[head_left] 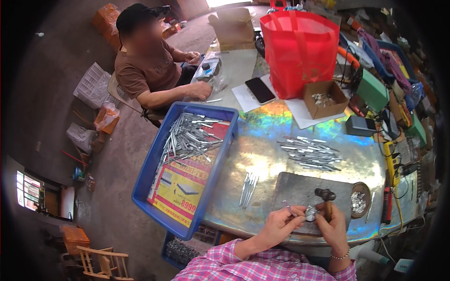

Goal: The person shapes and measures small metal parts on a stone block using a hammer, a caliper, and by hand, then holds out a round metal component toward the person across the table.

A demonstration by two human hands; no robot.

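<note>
Metal piece [310, 213] lies between the hands: right hand [333, 227], nearer, curls round a hammer [325, 194]; left hand [282, 222] half-curled, its hold and the piece's long axis unclear.

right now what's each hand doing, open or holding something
Left hand: closed, apparently pinching a slim metallic piece.
Right hand: closed, apparently holding the hammer by its handle.

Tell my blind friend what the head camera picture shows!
A person's left fingers and right fingers meet at a silvery piece, a hammer beside them, over a dark slab. Thin metal rods lie ahead; more lie in a blue tray at left; a co-worker sits beyond.
</note>
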